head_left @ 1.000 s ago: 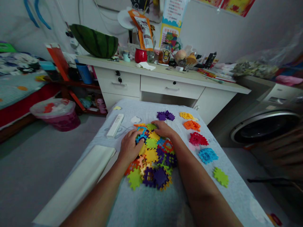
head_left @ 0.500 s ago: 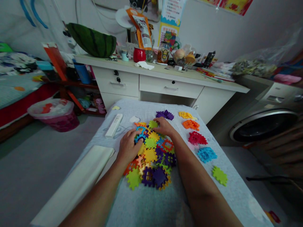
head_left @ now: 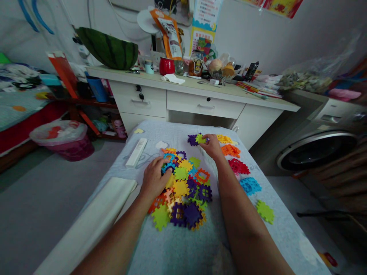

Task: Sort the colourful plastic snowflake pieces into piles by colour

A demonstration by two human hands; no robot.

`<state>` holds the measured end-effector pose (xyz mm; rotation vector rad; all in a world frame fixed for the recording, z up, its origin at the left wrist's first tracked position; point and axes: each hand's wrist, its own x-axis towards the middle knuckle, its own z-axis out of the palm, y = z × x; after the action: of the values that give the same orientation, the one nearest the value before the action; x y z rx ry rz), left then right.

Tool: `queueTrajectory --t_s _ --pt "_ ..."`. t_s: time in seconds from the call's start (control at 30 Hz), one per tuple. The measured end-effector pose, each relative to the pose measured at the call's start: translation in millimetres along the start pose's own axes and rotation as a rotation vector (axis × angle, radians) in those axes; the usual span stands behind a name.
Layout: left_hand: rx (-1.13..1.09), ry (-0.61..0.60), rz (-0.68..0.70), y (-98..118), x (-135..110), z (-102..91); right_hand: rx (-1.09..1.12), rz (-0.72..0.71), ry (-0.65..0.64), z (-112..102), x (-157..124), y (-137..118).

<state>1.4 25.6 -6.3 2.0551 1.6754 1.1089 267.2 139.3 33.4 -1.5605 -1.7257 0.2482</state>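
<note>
A mixed heap of toothed plastic puzzle blocks in several colours lies in the middle of the cloth-covered table. My left hand rests on the heap's left edge, thumb and fingers apart around a blue block. Beyond the heap, my right hand pinches a lime-green block over the small purple pile. Sorted piles run down the right side: yellow, orange, red and blue. Nearest me there lies a single lime-green block.
A white power strip and a folded white cloth or board lie at the table's left. Behind stands a white desk with a cut watermelon and a honey-coloured jar. At right is a washing machine.
My right hand has carried a lime-green block from the heap's far edge, away and to the right, over the purple pile. My left hand has stayed at the heap.
</note>
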Motion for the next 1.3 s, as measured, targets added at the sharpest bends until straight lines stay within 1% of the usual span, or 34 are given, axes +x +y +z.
queueTrajectory --t_s 0.1,0.17,0.33,0.5,0.73,0.93,1.03,1.17,1.3 --pt "0.005 -0.002 -0.007 0 0 0.0 -0.032 0.023 0.088 -2 1 11" --pt "0.002 -0.005 -0.011 1 0 -0.2 -0.05 0.044 0.125 -1 0 18" --pt "-0.002 0.003 -0.021 3 0 -0.9 -0.079 0.096 0.164 1 0 33" --pt "-0.007 0.003 -0.019 1 0 -0.8 -0.076 0.147 0.223 -2 1 44" --pt "-0.003 0.001 -0.016 0 0 -0.3 -0.063 0.271 0.308 -15 9 52" --pt "-0.018 0.0 -0.016 0 0 0.8 -0.121 0.288 0.374 -30 18 63" --pt "-0.031 0.009 -0.026 0 0 1.1 -0.147 0.324 0.394 -36 21 69" --pt "-0.034 0.006 -0.037 0 0 0.7 -0.161 0.377 0.412 -39 25 74" --pt "-0.024 0.001 -0.039 1 0 0.2 -0.14 0.393 0.424 -40 28 78"
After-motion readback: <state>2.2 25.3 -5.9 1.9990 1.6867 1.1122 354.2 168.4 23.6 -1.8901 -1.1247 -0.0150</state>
